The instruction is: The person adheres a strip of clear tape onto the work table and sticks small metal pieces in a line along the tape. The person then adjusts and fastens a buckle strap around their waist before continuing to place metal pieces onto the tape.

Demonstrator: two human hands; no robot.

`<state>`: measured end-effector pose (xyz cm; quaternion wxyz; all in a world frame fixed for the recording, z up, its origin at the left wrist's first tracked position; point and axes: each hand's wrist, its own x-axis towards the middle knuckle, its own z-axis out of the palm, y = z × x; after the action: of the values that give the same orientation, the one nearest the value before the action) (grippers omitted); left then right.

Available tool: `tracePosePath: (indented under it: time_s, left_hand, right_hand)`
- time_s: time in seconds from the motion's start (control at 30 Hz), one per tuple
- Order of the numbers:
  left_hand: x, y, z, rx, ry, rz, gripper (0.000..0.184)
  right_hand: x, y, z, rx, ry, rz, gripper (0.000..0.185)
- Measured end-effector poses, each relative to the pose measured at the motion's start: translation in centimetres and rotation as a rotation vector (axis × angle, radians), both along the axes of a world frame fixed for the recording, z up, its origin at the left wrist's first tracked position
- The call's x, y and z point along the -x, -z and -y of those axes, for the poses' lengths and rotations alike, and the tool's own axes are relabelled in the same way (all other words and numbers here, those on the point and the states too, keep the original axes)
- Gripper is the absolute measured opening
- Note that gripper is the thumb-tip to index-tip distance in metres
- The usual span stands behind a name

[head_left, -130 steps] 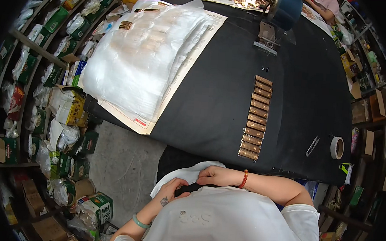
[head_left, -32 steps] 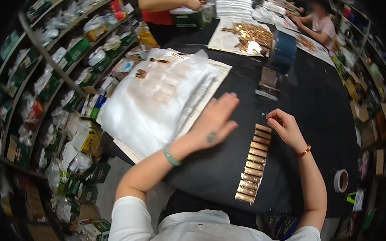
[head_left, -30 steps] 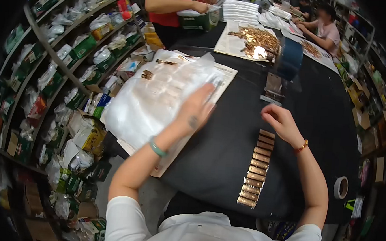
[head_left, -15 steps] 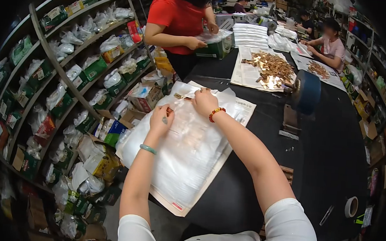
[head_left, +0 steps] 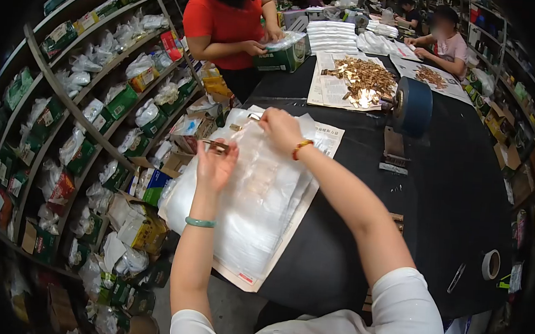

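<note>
My left hand (head_left: 217,169) is turned palm up over a stack of clear plastic sheets or bags (head_left: 245,227). Thumb and fingers grip a small flat copper-coloured metal piece (head_left: 216,145). My right hand (head_left: 280,131) is bent down at the far end of the stack, its fingers pinched together at a small metal piece (head_left: 254,116); the hand hides part of the grip. Another small brass-coloured piece (head_left: 236,128) lies on the plastic between my hands. Beneath the stack is newspaper (head_left: 329,137).
A heap of copper-coloured pieces (head_left: 365,78) lies on newspaper further up the black table (head_left: 336,251). Near it stands a dark blue roller (head_left: 414,105). A tape roll (head_left: 490,265) is at right. Shelves of bagged boxes (head_left: 109,105) line the left. A person in red (head_left: 227,24) handles a green box.
My left hand has rolled palm up, bringing its metal piece into plain sight. My right hand stays at the stack's far end, its fingers reaching slightly leftward. The whole view has shifted a little.
</note>
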<state>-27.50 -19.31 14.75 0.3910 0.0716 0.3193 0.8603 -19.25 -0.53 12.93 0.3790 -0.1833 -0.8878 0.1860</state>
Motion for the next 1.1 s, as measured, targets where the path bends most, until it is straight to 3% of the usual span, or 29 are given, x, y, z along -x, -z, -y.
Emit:
tracePosePath:
  time_s: [0.03,0.1,0.17,0.2,0.27,0.3,0.43,0.47,0.6,0.63,0.77,0.93,0.97,1.1]
  left_hand:
    - [-0.4,1.0,0.0,0.005,-0.01,0.012,0.041]
    - [-1.3,4.0,-0.4,-0.238,0.512,0.279,0.043]
    - [-6.9,4.0,-1.4,-0.231,0.672,0.158,0.04]
    - [-9.8,3.5,-2.2,-0.228,0.693,0.18,0.04]
    - [-15.0,2.7,-4.1,0.026,0.607,-0.042,0.03]
    - [-16.9,3.2,-5.4,0.027,0.64,-0.024,0.03]
    - [-23.9,5.3,-10.1,0.17,0.577,-0.422,0.022]
    - [-25.5,6.0,-10.7,0.174,0.604,-0.411,0.022]
    - [-28.5,7.7,-14.0,0.178,0.523,-0.641,0.016]
    - [-28.7,8.0,-14.7,0.174,0.532,-0.659,0.016]
    - [-28.8,10.6,-15.5,-0.094,0.47,-0.946,0.015]
    - [-28.2,9.7,-14.9,0.044,0.523,-1.222,0.018]
    - [-27.7,9.8,-15.3,0.038,0.537,-1.232,0.018]
    - [-25.1,11.5,-15.6,0.056,0.701,-0.347,0.024]
  right_hand:
    - [-2.1,-0.3,0.0,0.005,-0.01,0.012,0.017]
    - [-7.2,-0.9,-0.5,-0.015,-0.157,-0.117,0.014]
    - [-12.9,-0.8,-0.7,-0.071,-0.181,-0.133,0.01]
    - [-15.8,-0.8,-0.6,-0.064,-0.157,-0.116,0.01]
    - [-21.1,-0.7,-0.5,-0.234,-0.125,-0.104,0.008]
    - [-23.2,-0.6,-0.6,-0.228,-0.095,-0.084,0.008]
    - [-30.8,0.8,-0.9,-0.193,-0.085,-0.049,0.008]
    - [-32.3,1.6,-1.0,-0.18,-0.062,-0.037,0.008]
    - [-35.8,3.9,-3.1,0.499,-0.044,-0.092,0.01]
    - [-36.4,4.2,-3.7,0.493,-0.036,-0.111,0.01]
    - [-38.4,6.4,-4.9,1.075,-0.279,0.004,0.013]
    - [-39.5,7.2,-4.4,1.003,-0.183,-0.032,0.011]
    - [-39.7,7.3,-4.6,1.003,-0.174,-0.048,0.011]
    - [-40.0,8.6,-4.4,0.308,-0.045,0.141,0.01]
